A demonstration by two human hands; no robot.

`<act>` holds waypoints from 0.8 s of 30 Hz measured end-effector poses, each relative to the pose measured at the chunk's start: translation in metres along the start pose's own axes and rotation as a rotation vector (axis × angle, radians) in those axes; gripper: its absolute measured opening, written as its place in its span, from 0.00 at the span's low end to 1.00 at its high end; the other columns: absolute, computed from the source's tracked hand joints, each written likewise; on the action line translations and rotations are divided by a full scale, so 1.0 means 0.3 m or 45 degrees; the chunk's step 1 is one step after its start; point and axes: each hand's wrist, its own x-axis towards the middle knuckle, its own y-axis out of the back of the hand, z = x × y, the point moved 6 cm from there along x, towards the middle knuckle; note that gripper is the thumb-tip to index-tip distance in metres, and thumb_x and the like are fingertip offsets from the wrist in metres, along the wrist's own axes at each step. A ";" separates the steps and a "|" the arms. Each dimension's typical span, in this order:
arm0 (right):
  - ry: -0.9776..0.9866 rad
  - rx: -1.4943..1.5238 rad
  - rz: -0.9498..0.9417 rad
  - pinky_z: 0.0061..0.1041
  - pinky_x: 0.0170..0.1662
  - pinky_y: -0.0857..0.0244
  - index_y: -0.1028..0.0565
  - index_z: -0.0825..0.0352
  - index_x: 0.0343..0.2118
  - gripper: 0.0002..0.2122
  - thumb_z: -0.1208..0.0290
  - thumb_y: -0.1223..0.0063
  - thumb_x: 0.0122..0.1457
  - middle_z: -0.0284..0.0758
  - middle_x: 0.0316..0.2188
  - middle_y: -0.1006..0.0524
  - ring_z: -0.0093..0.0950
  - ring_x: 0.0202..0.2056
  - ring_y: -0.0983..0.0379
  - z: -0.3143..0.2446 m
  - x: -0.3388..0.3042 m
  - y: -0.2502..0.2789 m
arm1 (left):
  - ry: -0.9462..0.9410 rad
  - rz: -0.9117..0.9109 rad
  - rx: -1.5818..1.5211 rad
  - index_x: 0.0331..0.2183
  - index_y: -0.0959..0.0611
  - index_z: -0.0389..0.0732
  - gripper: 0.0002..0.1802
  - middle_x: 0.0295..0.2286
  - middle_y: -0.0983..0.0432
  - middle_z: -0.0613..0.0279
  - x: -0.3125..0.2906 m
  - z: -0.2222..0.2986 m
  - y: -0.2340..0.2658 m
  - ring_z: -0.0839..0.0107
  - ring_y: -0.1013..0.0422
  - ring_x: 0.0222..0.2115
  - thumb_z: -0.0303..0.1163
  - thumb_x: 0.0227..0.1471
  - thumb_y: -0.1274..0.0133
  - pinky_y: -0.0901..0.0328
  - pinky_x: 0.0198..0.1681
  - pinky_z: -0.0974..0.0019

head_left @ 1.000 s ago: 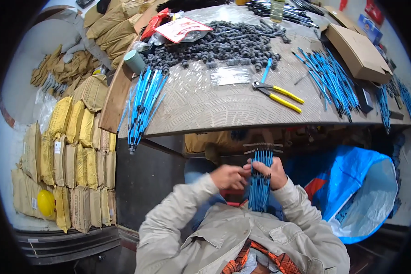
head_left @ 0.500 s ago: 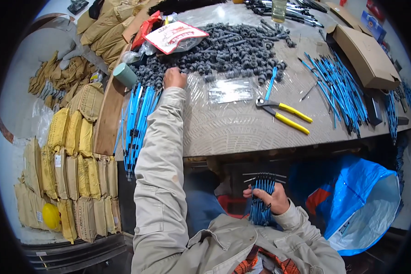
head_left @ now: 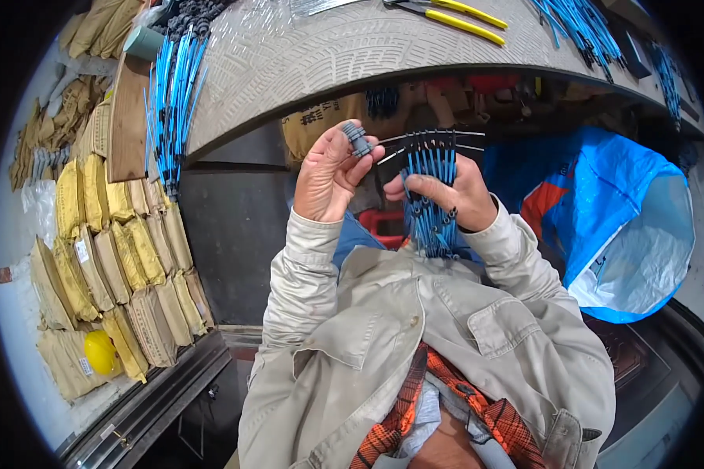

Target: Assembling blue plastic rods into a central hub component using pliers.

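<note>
My left hand [head_left: 332, 173] holds a small dark grey plastic connector [head_left: 359, 139] between thumb and fingertips, just below the table edge. Close to its right, my right hand [head_left: 446, 195] grips a bundle of blue wires [head_left: 432, 205] that hangs down toward my lap, with thin black ends fanning out at the top. The connector sits a few centimetres left of those wire ends, apart from them. Both hands are in front of my chest, under the rim of the grey table [head_left: 321, 62].
On the table lie loose blue wires [head_left: 168, 94] at left, more blue wires [head_left: 583, 23] at right and yellow-handled pliers [head_left: 454, 14]. Stacked yellow and tan sacks [head_left: 117, 250] and a yellow hard hat [head_left: 99, 352] are at left. A blue bag [head_left: 618, 219] stands at right.
My left hand reached up to the pile of dark connectors on the table, then came back down with one connector beside the wire bundle. The view tilted downward.
</note>
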 end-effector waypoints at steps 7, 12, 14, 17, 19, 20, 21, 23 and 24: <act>0.136 -0.015 -0.028 0.16 0.32 0.33 0.30 0.72 0.36 0.08 0.77 0.50 0.54 0.37 0.26 0.22 0.23 0.26 0.26 -0.016 -0.053 -0.025 | -0.073 -0.009 0.219 0.41 0.27 0.33 0.17 0.31 0.25 0.53 -0.072 -0.014 -0.089 0.65 0.26 0.31 0.30 0.49 0.46 0.29 0.31 0.77; 0.170 -0.052 -0.067 0.15 0.32 0.33 0.30 0.72 0.36 0.08 0.77 0.49 0.54 0.37 0.26 0.22 0.23 0.26 0.26 -0.023 -0.065 -0.040 | -0.150 0.051 0.278 0.41 0.26 0.34 0.17 0.29 0.25 0.56 -0.097 -0.010 -0.117 0.69 0.26 0.28 0.30 0.49 0.46 0.29 0.30 0.77; 0.180 -0.066 -0.084 0.15 0.32 0.33 0.30 0.72 0.37 0.08 0.77 0.49 0.54 0.37 0.26 0.22 0.23 0.26 0.26 -0.024 -0.061 -0.046 | -0.178 0.071 0.281 0.41 0.26 0.34 0.17 0.29 0.25 0.57 -0.104 -0.003 -0.113 0.71 0.27 0.27 0.30 0.49 0.46 0.29 0.29 0.77; 0.148 -0.031 -0.063 0.15 0.31 0.33 0.30 0.72 0.37 0.09 0.76 0.49 0.54 0.37 0.26 0.22 0.23 0.26 0.26 -0.019 -0.060 -0.049 | -0.149 0.039 0.156 0.43 0.28 0.33 0.18 0.33 0.25 0.54 -0.113 -0.007 -0.087 0.71 0.26 0.31 0.28 0.49 0.47 0.30 0.33 0.77; 0.140 -0.021 -0.055 0.15 0.31 0.33 0.30 0.72 0.38 0.09 0.76 0.49 0.54 0.37 0.26 0.22 0.23 0.26 0.26 -0.016 -0.055 -0.050 | -0.140 0.024 0.115 0.43 0.28 0.33 0.18 0.34 0.25 0.53 -0.122 -0.006 -0.094 0.71 0.26 0.32 0.28 0.50 0.48 0.30 0.34 0.76; 0.147 -0.030 -0.058 0.15 0.31 0.33 0.30 0.72 0.38 0.10 0.76 0.49 0.54 0.37 0.26 0.22 0.23 0.26 0.26 -0.014 -0.052 -0.051 | -0.193 0.048 0.144 0.43 0.28 0.32 0.18 0.34 0.25 0.54 -0.133 0.000 -0.111 0.71 0.26 0.31 0.26 0.49 0.48 0.30 0.35 0.76; 0.153 -0.040 -0.059 0.15 0.30 0.33 0.31 0.72 0.38 0.10 0.76 0.49 0.54 0.37 0.26 0.22 0.22 0.26 0.26 -0.013 -0.048 -0.051 | -0.244 0.071 0.172 0.43 0.28 0.32 0.18 0.33 0.25 0.55 -0.145 0.003 -0.133 0.71 0.27 0.30 0.24 0.48 0.48 0.31 0.35 0.76; 0.165 -0.060 -0.059 0.14 0.30 0.34 0.31 0.72 0.38 0.10 0.76 0.49 0.53 0.37 0.26 0.22 0.22 0.26 0.26 -0.012 -0.043 -0.049 | -0.345 0.117 0.228 0.43 0.27 0.32 0.19 0.32 0.26 0.56 -0.159 0.006 -0.162 0.72 0.28 0.28 0.19 0.46 0.48 0.33 0.36 0.76; 0.167 -0.062 -0.059 0.14 0.30 0.34 0.31 0.72 0.38 0.10 0.76 0.49 0.53 0.37 0.26 0.22 0.22 0.26 0.26 -0.015 -0.040 -0.050 | -0.347 0.114 0.228 0.43 0.27 0.32 0.19 0.32 0.26 0.56 -0.159 0.000 -0.164 0.72 0.28 0.28 0.19 0.46 0.48 0.33 0.36 0.76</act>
